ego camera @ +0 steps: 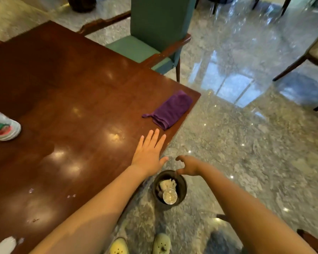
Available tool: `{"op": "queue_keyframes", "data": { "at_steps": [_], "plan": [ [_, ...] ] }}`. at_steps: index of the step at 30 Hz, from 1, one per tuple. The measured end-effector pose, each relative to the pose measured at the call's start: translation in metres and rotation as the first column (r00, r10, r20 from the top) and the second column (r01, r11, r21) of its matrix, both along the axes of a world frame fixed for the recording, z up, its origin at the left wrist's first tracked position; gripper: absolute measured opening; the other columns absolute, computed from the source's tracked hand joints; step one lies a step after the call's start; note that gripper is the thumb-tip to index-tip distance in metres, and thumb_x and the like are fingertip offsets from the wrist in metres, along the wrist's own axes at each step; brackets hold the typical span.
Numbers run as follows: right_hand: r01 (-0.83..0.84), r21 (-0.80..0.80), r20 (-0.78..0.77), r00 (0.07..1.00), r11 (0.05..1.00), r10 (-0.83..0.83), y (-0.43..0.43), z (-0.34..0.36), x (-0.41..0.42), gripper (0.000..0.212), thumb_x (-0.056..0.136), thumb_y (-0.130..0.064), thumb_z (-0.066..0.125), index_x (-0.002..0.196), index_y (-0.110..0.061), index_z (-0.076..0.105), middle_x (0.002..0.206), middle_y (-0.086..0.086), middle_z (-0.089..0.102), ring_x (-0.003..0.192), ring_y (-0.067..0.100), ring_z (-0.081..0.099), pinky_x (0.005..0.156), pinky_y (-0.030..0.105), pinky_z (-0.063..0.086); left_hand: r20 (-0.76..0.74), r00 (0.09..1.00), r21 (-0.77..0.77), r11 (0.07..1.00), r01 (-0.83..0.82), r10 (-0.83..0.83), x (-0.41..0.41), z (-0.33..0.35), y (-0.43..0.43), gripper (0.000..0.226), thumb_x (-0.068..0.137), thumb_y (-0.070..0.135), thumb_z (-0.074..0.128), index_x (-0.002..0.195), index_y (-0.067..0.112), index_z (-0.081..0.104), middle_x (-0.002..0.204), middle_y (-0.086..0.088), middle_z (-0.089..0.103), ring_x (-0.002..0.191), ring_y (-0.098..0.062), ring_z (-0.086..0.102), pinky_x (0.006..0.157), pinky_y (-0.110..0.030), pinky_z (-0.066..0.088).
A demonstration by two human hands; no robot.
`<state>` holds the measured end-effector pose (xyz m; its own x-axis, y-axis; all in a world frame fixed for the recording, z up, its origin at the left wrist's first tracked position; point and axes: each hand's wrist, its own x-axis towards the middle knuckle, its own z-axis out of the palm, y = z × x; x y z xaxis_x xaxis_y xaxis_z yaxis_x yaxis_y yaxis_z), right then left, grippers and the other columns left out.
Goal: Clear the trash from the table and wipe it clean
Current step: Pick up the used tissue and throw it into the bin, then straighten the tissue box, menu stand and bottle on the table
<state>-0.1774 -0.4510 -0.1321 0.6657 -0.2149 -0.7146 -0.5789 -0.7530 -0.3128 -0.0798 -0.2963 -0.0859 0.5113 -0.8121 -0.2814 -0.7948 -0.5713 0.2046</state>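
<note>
Left hand (148, 154) lies flat and empty at the table (66, 92) edge; right hand (188, 165) hangs empty, fingers loosely apart, over the bin (182, 187). Sweep crumbs (71, 196) edgeward, then take the cloth (170, 109) near the corner.

A green upholstered armchair (154, 39) with dark wooden arms stands pushed against the far edge. Polished marble floor (246, 125) mirrors the windows. Another pale-seated chair (312, 55) stands at the right. Pale green clogs (161, 243) show below.
</note>
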Motion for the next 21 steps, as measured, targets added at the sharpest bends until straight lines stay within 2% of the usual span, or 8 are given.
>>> {"op": "queue_keyframes", "data": {
  "at_steps": [3,7,12,16,21],
  "plan": [
    [-0.027,0.019,0.011,1.0,0.999,0.027,-0.005,0.031,0.01,0.068,0.085,-0.04,0.063,0.142,-0.016,0.035,0.147,0.01,0.041,0.131,0.027,0.043,0.106,0.036,0.036,-0.144,0.99,0.108,0.994,0.015,0.0,0.01,0.006,-0.002,0.069,0.093,0.049,0.038,0.149,0.024,0.007,0.16,-0.002,-0.006,0.146,-0.021,-0.009,0.118,-0.043,-0.002],
    [-0.113,0.004,-0.004,0.994,0.994,0.113,-0.008,0.083,0.023,0.062,0.087,-0.04,0.06,0.139,-0.013,0.04,0.143,0.01,0.045,0.128,0.027,0.047,0.104,0.036,0.038,-0.194,0.981,0.204,0.978,0.037,0.003,0.017,0.027,0.001,0.062,0.093,0.048,0.038,0.146,0.021,0.022,0.159,-0.005,0.008,0.146,-0.024,0.005,0.119,-0.046,0.007],
    [-0.35,-0.03,-0.079,0.935,0.936,0.346,0.008,0.138,0.054,0.051,0.088,-0.042,0.059,0.129,-0.012,0.052,0.134,0.008,0.055,0.118,0.025,0.053,0.095,0.032,0.041,-0.286,0.958,0.241,0.969,0.059,0.013,0.031,0.065,0.023,0.058,0.093,0.048,0.04,0.142,0.019,0.032,0.149,-0.006,0.036,0.134,-0.027,0.036,0.108,-0.045,0.035],
    [-0.505,-0.116,-0.12,0.862,0.855,0.493,0.038,0.178,0.089,0.059,0.087,-0.05,0.056,0.132,-0.013,0.047,0.134,0.007,0.054,0.12,0.027,0.052,0.098,0.037,0.043,-0.331,0.942,0.308,0.949,0.063,0.045,0.05,0.098,0.061,0.058,0.095,0.047,0.038,0.144,0.017,0.029,0.151,-0.007,0.035,0.135,-0.026,0.036,0.11,-0.039,0.033],
    [-0.662,-0.219,-0.051,0.741,0.717,0.669,0.092,0.222,0.135,0.062,0.09,-0.05,0.051,0.138,-0.012,0.04,0.141,0.008,0.047,0.125,0.028,0.047,0.099,0.037,0.04,-0.238,0.941,0.244,0.952,-0.183,0.242,0.071,0.142,0.132,0.055,0.095,0.043,0.04,0.142,0.016,0.032,0.149,-0.009,0.038,0.135,-0.027,0.036,0.108,-0.033,0.029]
  ]
}}
